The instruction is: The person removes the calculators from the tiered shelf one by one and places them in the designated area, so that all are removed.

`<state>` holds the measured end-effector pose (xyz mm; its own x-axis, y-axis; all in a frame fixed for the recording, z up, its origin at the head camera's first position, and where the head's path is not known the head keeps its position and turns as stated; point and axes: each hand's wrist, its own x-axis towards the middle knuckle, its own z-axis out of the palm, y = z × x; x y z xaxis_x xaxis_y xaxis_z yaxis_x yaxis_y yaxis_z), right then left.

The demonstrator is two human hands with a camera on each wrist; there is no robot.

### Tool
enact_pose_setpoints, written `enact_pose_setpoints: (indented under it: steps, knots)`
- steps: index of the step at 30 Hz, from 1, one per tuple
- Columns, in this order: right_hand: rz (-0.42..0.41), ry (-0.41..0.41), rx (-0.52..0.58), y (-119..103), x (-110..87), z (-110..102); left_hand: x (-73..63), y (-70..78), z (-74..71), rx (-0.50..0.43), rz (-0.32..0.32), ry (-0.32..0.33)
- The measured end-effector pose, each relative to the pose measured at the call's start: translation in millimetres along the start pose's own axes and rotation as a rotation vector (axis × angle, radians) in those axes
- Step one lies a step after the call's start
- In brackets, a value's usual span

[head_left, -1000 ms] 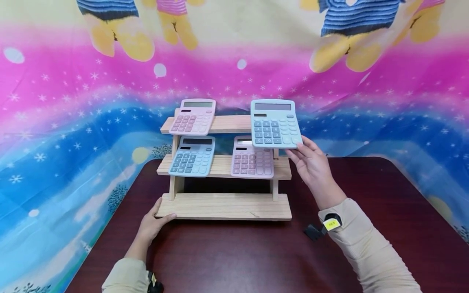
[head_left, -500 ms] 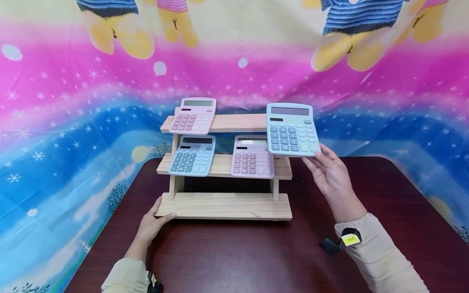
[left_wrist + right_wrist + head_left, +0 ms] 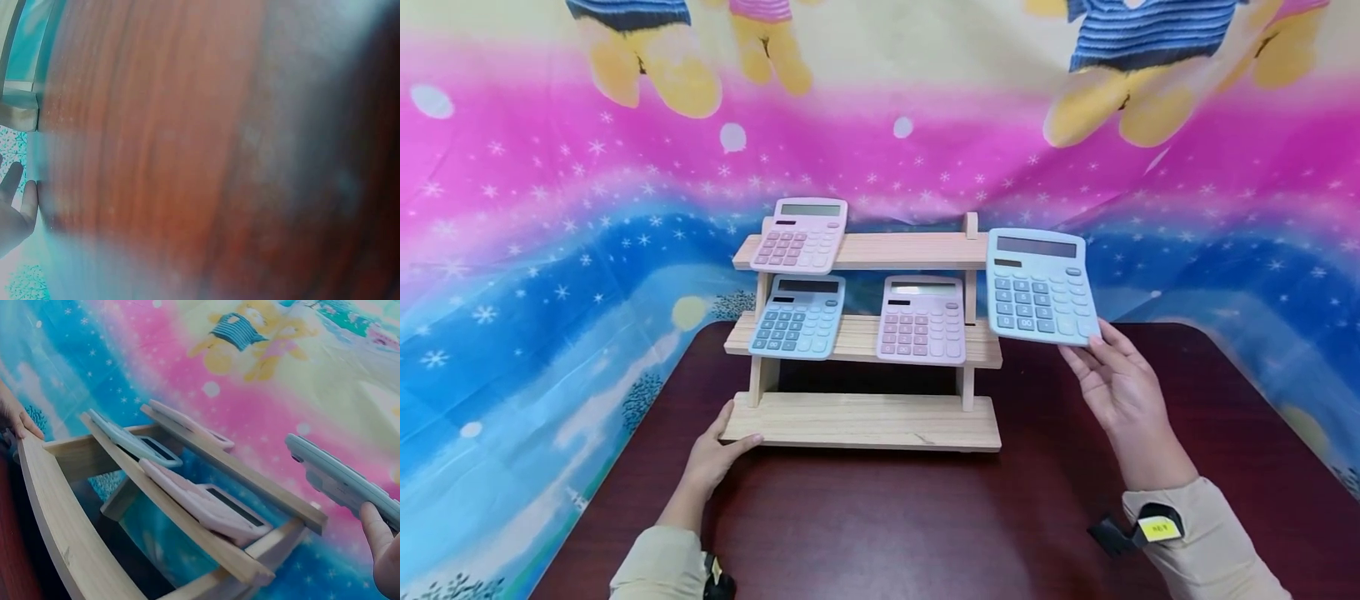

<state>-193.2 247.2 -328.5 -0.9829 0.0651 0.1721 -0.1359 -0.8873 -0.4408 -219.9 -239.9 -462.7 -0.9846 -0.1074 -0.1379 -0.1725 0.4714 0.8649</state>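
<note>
My right hand [image 3: 1123, 387] pinches a light blue calculator [image 3: 1041, 287] by its lower right corner, holding it up beside the right end of a three-tier wooden stand [image 3: 865, 421]. In the right wrist view this calculator [image 3: 340, 475] appears edge-on, apart from the stand, with a finger under it. My left hand [image 3: 711, 458] grips the left end of the bottom shelf, thumb at the front edge. A pink calculator [image 3: 801, 236] leans on the top tier at left. On the middle tier lean a blue calculator [image 3: 797, 317] at left and a pink calculator [image 3: 921, 321] at right.
The stand rests on a dark red-brown table [image 3: 880, 525] with rounded far corners. Behind it hangs a colourful cloth [image 3: 880, 167] printed with bears and snowflakes. A small upright peg [image 3: 972, 225] sticks up at the top tier's right end.
My right hand has carried the blue calculator rightward and down, off the front of the stand's right side, uncovering the top tier's right end. My left hand stays on the bottom shelf.
</note>
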Motion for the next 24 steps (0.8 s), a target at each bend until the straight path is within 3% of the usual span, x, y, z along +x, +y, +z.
enact_pose_setpoints:
  steps: [9,12,13,18,19,22,24]
  knots:
    - [0.006,0.041,0.034,-12,-1.9,-43,0.8,-0.9,0.4,-0.006,0.009,0.001]
    - [-0.012,0.059,0.014,-15,10.2,-82,1.3,-1.4,0.0,-0.012,0.016,0.0]
    - [-0.013,0.061,0.022,-15,10.0,-86,1.3,-1.3,0.0,-0.012,0.017,0.0]
    - [-0.044,0.002,-0.033,-18,26.6,-151,0.5,-1.1,-0.2,-0.015,0.018,0.0]
    - [-0.052,0.009,-0.043,-17,25.5,-152,0.8,-1.5,0.0,-0.013,0.018,0.0]
    - [-0.093,0.005,-0.054,-19,39.6,-199,1.2,-2.4,0.0,-0.008,0.016,-0.002]
    - [-0.104,0.0,-0.037,-17,39.3,-208,1.5,-2.7,-0.4,-0.006,0.015,-0.003]
